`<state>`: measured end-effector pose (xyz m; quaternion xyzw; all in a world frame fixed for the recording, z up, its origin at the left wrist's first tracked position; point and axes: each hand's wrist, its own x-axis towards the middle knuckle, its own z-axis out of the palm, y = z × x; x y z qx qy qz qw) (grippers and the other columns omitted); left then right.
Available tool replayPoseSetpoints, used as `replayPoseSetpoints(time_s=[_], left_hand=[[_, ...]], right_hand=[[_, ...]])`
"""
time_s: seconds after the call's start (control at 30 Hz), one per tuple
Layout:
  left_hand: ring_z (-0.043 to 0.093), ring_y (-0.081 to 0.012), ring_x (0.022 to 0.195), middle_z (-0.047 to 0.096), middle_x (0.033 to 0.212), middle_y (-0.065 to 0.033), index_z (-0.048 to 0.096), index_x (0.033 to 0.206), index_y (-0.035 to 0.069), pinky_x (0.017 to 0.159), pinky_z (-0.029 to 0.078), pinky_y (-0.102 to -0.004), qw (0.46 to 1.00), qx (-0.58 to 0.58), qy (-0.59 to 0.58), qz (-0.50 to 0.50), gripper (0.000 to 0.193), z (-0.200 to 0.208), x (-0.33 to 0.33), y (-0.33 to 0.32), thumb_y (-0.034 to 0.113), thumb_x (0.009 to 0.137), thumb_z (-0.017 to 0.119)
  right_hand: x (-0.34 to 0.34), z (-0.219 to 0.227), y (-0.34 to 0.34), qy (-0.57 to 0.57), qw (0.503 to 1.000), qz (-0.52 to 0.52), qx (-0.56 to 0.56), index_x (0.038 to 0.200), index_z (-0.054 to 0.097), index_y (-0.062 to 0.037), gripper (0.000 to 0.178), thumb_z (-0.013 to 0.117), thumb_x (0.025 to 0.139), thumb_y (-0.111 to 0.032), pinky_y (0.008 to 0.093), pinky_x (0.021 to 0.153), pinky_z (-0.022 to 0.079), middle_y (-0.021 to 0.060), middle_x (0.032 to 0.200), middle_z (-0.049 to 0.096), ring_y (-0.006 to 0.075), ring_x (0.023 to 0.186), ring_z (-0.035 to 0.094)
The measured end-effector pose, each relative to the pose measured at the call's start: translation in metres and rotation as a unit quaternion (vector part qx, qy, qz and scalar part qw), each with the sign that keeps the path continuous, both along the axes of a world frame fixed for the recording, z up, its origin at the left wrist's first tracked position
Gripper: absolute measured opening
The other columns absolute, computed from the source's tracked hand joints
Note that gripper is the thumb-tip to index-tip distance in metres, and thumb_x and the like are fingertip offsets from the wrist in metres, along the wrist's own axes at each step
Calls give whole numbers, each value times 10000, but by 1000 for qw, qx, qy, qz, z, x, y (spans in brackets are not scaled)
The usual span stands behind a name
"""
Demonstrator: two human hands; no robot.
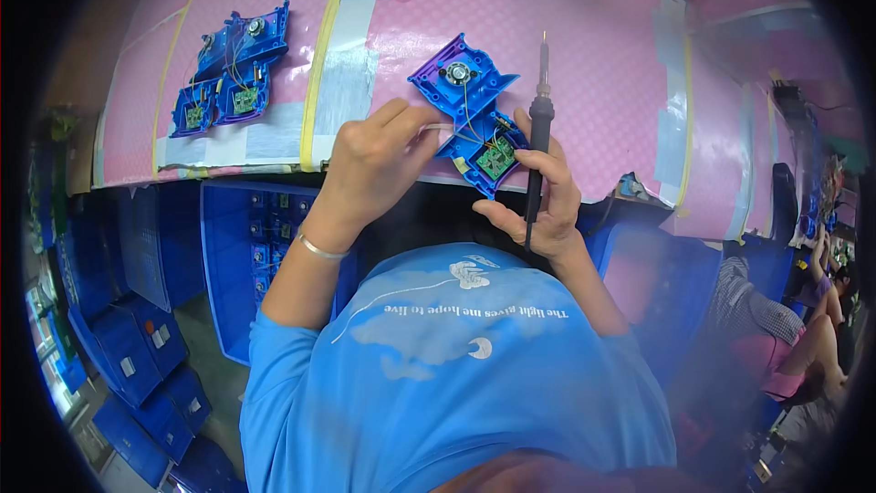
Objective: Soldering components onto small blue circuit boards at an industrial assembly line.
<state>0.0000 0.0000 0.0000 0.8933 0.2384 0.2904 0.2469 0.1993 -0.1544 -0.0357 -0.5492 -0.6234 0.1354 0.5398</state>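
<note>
1. From where I stand, the right hand (555, 203) is closed around the dark handle of a soldering iron (540, 141), whose metal tip points to twelve, away from the circuit board (497, 157). Its fingertips come right up to the lower housing's rim; I can't tell whether they touch.

2. The left hand (388, 148), at about nine from the work, has thumb and fingertips pinched together, seemingly on a thin pale strand (438, 126); the fingers hide part of it.

3. Between the hands, on the near edge of the table, lies the open blue housing: an upper shell (432, 76) carrying a round speaker (458, 74) toward eleven, and a lower shell (461, 148) holding the board toward five. Fine wires (469, 110) run between them.

4. I'd judge the shells light, stiff and rather slick, best taken by their outer rims. The wires look soft and easily torn, the board delicate; neither makes a good handhold. The iron belongs in the fingers by its handle only, as its tip may be hot.

5. Further out, at ten, similar opened housings (239, 59) rest on the pink-covered table (602, 64).

6. At eight, below the table edge, a blue crate (219, 283) holds more such parts; at four, well apart, sits a co-worker (757, 310).
</note>
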Motion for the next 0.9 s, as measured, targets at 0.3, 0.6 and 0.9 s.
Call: replayPoseSetpoints(time_s=[0.3,0.6,0.9], left_hand=[[473,-37,751,554,908,30,740,1268,77,635,365,-187,833,-483,-265,52,348,9,-9,-9,57,921,739],[539,-51,748,641,925,12,752,1245,78,595,431,-193,961,-163,-175,136,303,-9,8,-13,5,954,711],[587,-65,687,689,879,-29,760,1136,59,546,475,-210,965,-92,-187,162,258,-14,13,-16,-25,893,768]], right_hand=[[3,26,-8,-59,993,-31,96,1200,619,29,349,651,1016,-265,389,769,523,208,964,674,286,879,640],[-5,37,-4,-19,993,-6,113,1190,628,138,342,618,904,-49,307,571,448,161,756,631,204,633,603],[-5,36,3,-36,994,12,106,1145,648,168,360,617,826,6,318,553,460,150,716,620,212,595,602]])
